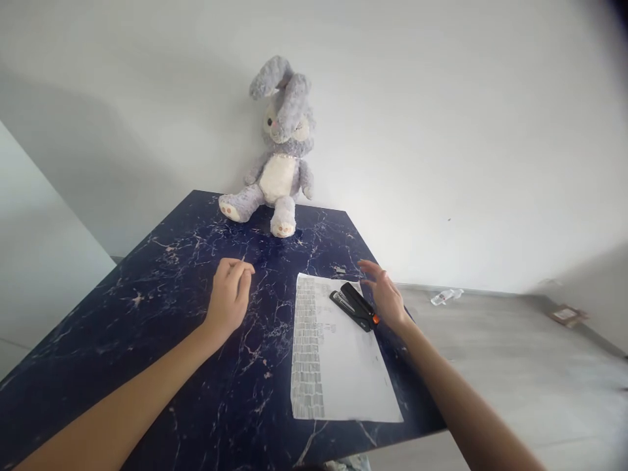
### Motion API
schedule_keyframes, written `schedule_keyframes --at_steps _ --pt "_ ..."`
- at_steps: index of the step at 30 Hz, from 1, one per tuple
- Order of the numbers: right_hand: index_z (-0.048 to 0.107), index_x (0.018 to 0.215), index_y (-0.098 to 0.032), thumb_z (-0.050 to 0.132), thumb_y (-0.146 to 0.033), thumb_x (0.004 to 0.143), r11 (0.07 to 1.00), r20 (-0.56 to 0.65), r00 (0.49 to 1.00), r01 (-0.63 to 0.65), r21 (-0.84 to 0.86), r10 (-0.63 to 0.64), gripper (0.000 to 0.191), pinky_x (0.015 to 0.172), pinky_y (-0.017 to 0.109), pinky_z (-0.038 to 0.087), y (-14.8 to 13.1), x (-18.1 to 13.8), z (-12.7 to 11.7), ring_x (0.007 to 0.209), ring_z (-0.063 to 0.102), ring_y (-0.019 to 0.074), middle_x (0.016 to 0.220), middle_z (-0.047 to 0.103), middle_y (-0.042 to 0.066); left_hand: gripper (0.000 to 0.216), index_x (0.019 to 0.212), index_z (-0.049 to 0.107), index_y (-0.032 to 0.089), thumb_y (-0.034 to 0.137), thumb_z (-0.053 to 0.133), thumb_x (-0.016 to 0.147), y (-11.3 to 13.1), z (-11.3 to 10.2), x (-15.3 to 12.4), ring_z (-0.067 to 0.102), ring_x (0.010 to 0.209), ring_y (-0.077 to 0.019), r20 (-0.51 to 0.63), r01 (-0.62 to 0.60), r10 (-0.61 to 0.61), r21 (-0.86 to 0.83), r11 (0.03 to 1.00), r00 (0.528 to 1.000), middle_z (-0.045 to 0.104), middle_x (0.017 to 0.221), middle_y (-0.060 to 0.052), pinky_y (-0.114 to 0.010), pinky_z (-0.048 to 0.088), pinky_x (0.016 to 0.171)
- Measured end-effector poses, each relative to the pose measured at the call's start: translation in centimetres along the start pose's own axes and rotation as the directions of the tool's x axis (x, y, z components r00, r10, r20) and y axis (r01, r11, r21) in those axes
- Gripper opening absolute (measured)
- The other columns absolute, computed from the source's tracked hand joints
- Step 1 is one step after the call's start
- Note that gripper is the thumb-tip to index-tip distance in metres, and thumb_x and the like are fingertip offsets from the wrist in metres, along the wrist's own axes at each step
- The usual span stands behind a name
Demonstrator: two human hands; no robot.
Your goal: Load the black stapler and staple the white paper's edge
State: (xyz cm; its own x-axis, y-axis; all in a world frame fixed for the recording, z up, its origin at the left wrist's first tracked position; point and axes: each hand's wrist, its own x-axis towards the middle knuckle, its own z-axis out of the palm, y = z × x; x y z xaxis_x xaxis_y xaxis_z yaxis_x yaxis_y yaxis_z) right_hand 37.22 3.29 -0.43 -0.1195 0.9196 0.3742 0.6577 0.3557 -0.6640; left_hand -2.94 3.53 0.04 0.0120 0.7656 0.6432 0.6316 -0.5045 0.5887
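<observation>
My left hand [229, 296] rests on the dark blue marbled table [161, 307], fingers curled loosely with nothing visible in them. My right hand [385, 296] hovers open by the table's right edge, fingers spread, just right of a black stapler [354, 305] with an orange tip. The stapler lies on the upper part of a white printed sheet of paper [338, 360], which lies flat on the table. Neither hand touches the stapler or the paper.
A grey plush rabbit [279, 157] sits at the table's far edge against the white wall. On the grey floor to the right lie a small clear plastic object [445, 296] and a brown box [565, 315].
</observation>
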Motion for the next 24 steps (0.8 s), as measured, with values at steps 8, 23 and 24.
schedule_keyframes --at_steps 8,23,24 --pt "0.027 0.166 -0.023 0.029 -0.06 0.106 0.914 0.537 0.842 0.26 -0.31 -0.057 0.07 0.13 0.056 0.008 5.4 5.8 5.2 0.16 0.012 0.029 0.172 0.02 0.009 0.03 0.096 0.064 0.02 0.031 0.039 0.108 -2.6 -2.3 1.8 0.057 0.102 -0.0241 -0.188 -0.003 0.012 0.051 0.999 0.982 0.056 0.102 -0.009 -0.04 0.048 0.096" --pt "0.038 0.161 -0.017 0.042 -0.034 0.108 0.859 0.642 0.737 0.453 -0.237 -0.211 0.055 0.125 0.065 0.005 -12.0 13.3 25.8 0.16 0.014 0.0286 0.17 0.015 0.014 0.015 0.073 0.066 0.021 0.022 0.057 0.085 -14.6 -10.3 4.2 0.059 0.099 -0.0253 -0.269 0.495 -0.509 -0.123 0.86 0.817 0.06 0.087 -0.007 -0.039 0.046 0.101" --pt "0.043 0.157 -0.017 0.045 -0.032 0.108 0.878 0.625 0.736 0.45 -0.163 -0.261 0.052 0.125 0.063 0.005 -13.8 13.8 27.6 0.159 0.018 0.0292 0.169 0.02 0.015 0.014 0.071 0.065 0.02 0.022 0.056 0.082 -15.8 -11.0 4.0 0.061 0.092 -0.025 -0.262 0.545 -0.571 -0.172 0.821 0.778 0.061 0.082 -0.007 -0.039 0.05 0.092"
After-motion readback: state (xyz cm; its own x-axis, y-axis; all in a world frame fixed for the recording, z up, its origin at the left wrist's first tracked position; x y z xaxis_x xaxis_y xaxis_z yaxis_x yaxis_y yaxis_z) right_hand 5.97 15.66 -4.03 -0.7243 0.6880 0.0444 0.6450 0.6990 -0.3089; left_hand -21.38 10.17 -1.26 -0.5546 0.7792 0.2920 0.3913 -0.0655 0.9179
